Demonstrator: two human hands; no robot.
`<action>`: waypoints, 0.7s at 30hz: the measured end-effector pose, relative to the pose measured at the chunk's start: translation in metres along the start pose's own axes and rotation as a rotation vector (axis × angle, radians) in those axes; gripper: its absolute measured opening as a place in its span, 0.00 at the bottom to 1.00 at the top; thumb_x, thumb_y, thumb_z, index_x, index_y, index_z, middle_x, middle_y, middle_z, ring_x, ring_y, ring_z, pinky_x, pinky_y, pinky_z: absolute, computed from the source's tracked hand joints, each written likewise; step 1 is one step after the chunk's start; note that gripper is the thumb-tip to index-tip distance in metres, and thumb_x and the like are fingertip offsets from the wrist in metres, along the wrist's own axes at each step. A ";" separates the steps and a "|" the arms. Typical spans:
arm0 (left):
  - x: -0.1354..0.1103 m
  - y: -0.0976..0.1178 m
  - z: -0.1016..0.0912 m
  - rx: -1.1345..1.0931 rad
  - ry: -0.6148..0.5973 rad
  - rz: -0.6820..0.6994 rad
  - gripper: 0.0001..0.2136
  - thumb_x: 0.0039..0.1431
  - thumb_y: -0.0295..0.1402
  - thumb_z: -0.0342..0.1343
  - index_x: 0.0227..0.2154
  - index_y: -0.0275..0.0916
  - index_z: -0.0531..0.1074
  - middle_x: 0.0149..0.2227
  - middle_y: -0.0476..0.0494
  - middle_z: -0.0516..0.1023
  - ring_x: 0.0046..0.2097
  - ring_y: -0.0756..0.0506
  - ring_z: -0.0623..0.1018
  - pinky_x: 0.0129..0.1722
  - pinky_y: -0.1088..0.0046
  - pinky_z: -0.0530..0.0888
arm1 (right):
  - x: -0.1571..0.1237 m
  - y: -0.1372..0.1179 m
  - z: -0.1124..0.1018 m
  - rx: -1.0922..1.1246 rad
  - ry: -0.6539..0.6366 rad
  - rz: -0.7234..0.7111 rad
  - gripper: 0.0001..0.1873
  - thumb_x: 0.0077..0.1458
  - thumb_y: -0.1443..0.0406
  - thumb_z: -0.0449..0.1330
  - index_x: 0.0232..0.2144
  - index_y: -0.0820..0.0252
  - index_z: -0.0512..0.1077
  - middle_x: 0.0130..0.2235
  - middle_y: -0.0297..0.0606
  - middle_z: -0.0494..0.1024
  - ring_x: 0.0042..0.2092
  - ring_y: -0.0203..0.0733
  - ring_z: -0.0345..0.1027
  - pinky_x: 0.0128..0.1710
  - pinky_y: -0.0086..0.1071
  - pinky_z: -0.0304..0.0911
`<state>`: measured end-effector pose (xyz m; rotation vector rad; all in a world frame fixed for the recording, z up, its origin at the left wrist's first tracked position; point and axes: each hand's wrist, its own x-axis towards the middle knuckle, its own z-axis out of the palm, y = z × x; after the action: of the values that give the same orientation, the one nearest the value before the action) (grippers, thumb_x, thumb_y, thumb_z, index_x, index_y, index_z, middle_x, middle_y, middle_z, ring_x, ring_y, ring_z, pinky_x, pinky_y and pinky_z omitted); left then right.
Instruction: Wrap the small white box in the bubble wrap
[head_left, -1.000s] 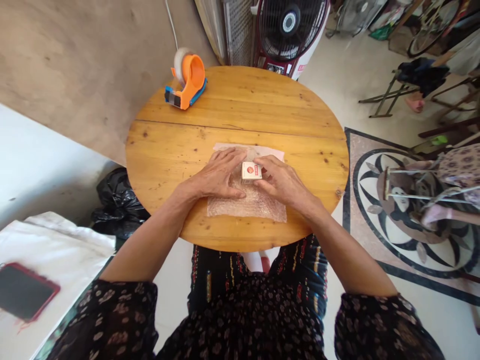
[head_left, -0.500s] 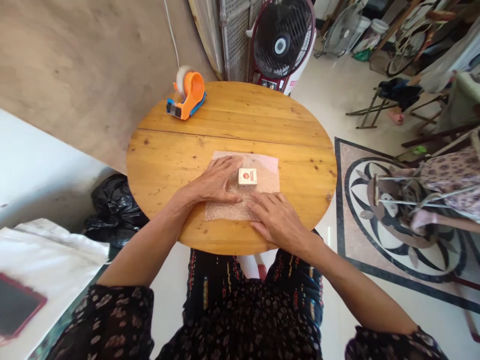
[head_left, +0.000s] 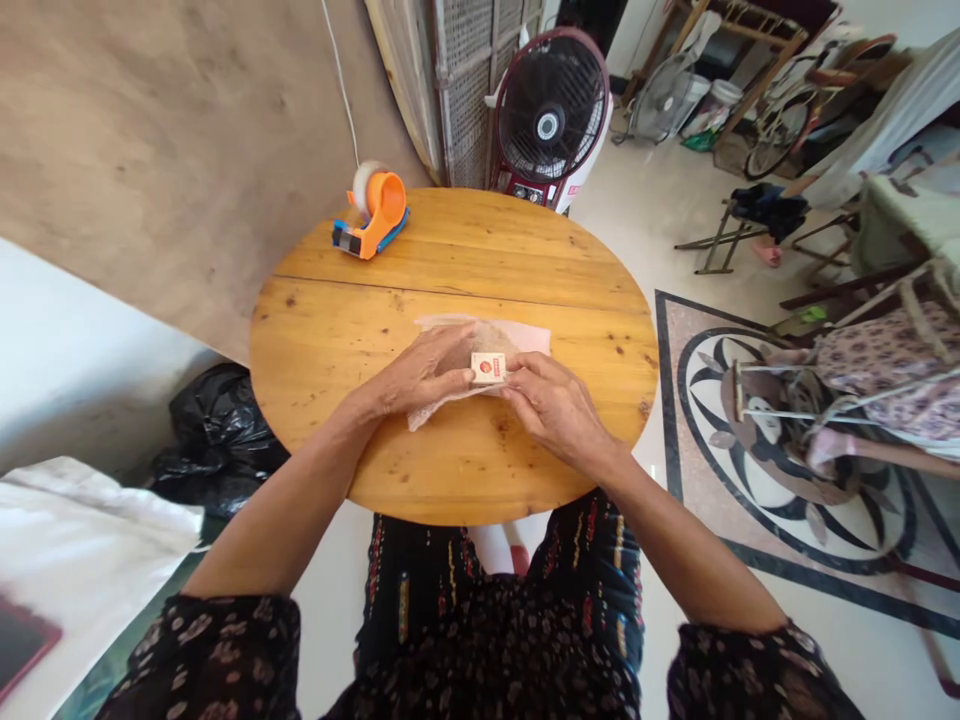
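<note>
small box [head_left: 488, 368] w/ pale top & red print, lying nr the middle of a round wooden table [head_left: 450, 485], within a sheet of bubble wrap [head_left: 529, 337], btwn 2 bare hands. l. hand [head_left: 420, 372]: thumb & fingers apart; thumb tip at the box's l. side, fingers stretched over the wrap beyond it. r. hand [head_left: 556, 402]: thumb & fingers together, apparently clamped on the wrap's nr edge, at the box's r. side; exact finger contact w/ the box is partly hidden. the nr edge of the wrap runs slantwise just in front of the box. orange tape dispenser [head_left: 384, 212] at far l. of the table, well apart from the hands.

handling (judged by eye): box prob. card, i.e. light & stiff-walled but liable to dent; contents unseen, so true wt. & fragility unknown. best hold: 2 opposite side walls, low down, w/ light pressure. wrap prob. thin, soft, springy & a bit slippery, apt to unfold if let go; best hold: a pinch along the free edge, w/ 1 thumb steadying the box vs. sliding.
</note>
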<state>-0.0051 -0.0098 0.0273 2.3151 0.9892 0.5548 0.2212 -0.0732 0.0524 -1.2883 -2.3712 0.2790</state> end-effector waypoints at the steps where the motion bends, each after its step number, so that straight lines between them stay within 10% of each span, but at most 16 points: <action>1: -0.001 0.001 -0.001 -0.066 0.018 -0.001 0.30 0.61 0.49 0.48 0.63 0.44 0.55 0.65 0.40 0.59 0.64 0.35 0.60 0.61 0.51 0.59 | 0.003 0.001 -0.001 0.001 0.017 0.008 0.09 0.60 0.68 0.52 0.35 0.59 0.73 0.48 0.43 0.74 0.47 0.44 0.69 0.47 0.39 0.65; 8: -0.003 -0.003 -0.006 -0.467 0.003 0.033 0.30 0.60 0.54 0.46 0.60 0.40 0.62 0.62 0.38 0.63 0.62 0.34 0.64 0.61 0.53 0.61 | 0.022 0.013 -0.002 0.015 -0.033 0.085 0.11 0.62 0.66 0.50 0.37 0.60 0.73 0.50 0.43 0.74 0.49 0.45 0.69 0.48 0.37 0.63; 21: 0.005 0.003 0.006 -0.292 0.106 -0.070 0.29 0.53 0.44 0.59 0.56 0.36 0.67 0.57 0.38 0.70 0.58 0.37 0.70 0.58 0.60 0.66 | 0.043 0.020 0.005 0.015 -0.125 0.258 0.10 0.59 0.65 0.50 0.38 0.59 0.71 0.34 0.36 0.78 0.31 0.37 0.66 0.31 0.29 0.51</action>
<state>0.0030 -0.0097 0.0253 2.0037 0.9633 0.7467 0.2129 -0.0263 0.0522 -1.6143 -2.2956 0.4660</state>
